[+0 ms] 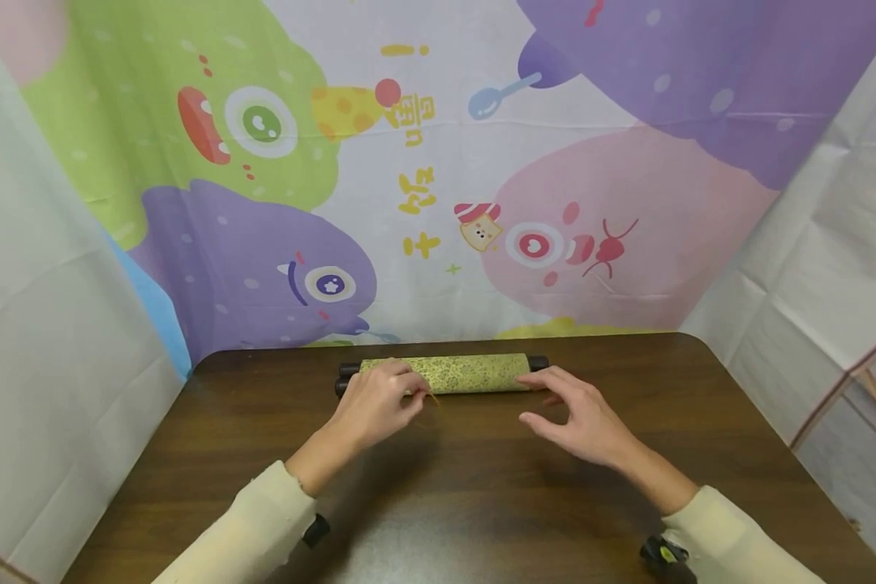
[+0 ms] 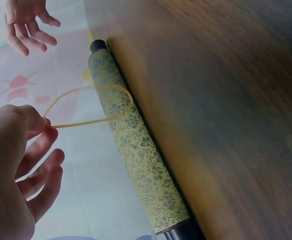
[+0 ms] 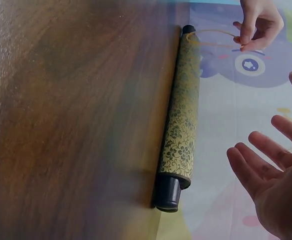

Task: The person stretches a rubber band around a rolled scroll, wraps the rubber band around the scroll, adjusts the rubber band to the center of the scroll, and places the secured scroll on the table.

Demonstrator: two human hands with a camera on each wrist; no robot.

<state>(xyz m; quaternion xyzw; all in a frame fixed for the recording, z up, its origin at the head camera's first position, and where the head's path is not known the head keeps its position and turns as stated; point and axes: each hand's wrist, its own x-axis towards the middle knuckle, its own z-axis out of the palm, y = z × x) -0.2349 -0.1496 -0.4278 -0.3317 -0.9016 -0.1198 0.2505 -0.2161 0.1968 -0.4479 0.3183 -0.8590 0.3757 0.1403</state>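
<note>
- Orange cord [image 2: 81, 123] is pinched between thumb and forefinger of the left hand [image 1: 385, 401], its loop reaching toward a patterned roll [image 1: 478, 374]; whether they touch, I cannot tell.
- Apart from it, the right hand [image 1: 582, 412] spreads its fingers loosely near the roll's right end.
- Yellowish with dark flowers, the roll lies crosswise near the far edge of the brown tabletop [image 1: 474, 503], black knobs [image 1: 538, 362] at its ends.
- Beyond hangs a cartoon-monster cloth [image 1: 445, 146].

Cream sleeves [image 1: 244, 527], black wrist devices [image 1: 664, 553], bare hands [image 1: 584, 415]
</note>
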